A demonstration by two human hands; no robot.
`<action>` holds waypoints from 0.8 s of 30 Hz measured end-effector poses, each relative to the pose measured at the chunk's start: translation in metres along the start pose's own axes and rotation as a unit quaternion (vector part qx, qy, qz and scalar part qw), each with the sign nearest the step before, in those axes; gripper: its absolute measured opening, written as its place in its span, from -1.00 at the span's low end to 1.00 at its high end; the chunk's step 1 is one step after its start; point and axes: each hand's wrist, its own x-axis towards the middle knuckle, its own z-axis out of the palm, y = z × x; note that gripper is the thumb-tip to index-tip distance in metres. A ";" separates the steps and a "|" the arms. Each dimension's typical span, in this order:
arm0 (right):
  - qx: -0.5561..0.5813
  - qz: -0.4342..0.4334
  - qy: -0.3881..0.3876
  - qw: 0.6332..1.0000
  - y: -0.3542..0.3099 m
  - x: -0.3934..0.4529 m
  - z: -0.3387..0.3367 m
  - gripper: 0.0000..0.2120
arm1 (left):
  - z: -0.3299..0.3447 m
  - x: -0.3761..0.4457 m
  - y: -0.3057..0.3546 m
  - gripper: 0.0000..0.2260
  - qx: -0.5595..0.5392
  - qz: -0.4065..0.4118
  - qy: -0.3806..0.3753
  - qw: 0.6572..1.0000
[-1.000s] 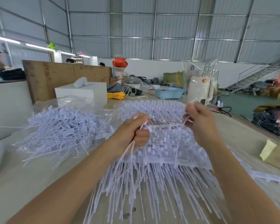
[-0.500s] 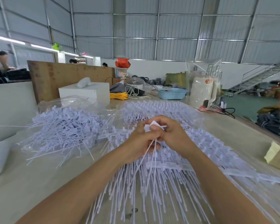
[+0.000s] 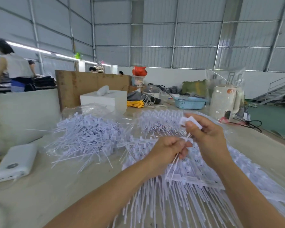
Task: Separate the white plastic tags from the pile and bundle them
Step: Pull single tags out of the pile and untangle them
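1. White plastic tags (image 3: 186, 137), a small handful with flat heads and thin tails, are being held above the worktop (image 3: 72, 186) between both hands.
2. The right hand (image 3: 206, 135) is pinching the flat heads near the top, fingers curled round them.
3. The left hand (image 3: 169, 150) is gripping the tails just below, thumb and fingers closing on the strands.
4. Beneath the hands, the large pile of connected white tag strips (image 3: 196, 186) is lying spread out; a loose heap of separated white tags (image 3: 89, 137) is resting on clear plastic to the left.
5. Risk, as I judge it: the thin tails are springy, so a slack grip could be letting strands slip back into the pile.
6. Uneven heads could be making a loose bundle.
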 end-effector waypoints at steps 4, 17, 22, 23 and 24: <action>0.057 0.027 0.002 0.998 0.006 0.001 -0.001 -0.74 | -0.007 0.005 0.027 -0.77 -0.221 0.063 0.054 0.972; -0.045 0.096 -0.028 0.994 0.029 -0.009 0.020 -0.91 | -0.200 -0.031 0.025 -0.71 0.381 -0.121 0.217 0.890; -0.073 0.108 -0.038 0.991 0.039 -0.009 0.022 -0.85 | -0.240 -0.023 -0.002 -0.80 0.580 -0.223 0.242 0.745; -0.093 0.118 -0.029 0.988 0.045 -0.008 0.019 -0.86 | -0.242 -0.018 -0.005 -0.78 0.589 -0.217 0.257 0.735; -0.119 0.133 -0.020 0.984 0.051 -0.007 0.016 -0.87 | -0.242 -0.014 -0.006 -0.77 0.590 -0.215 0.274 0.729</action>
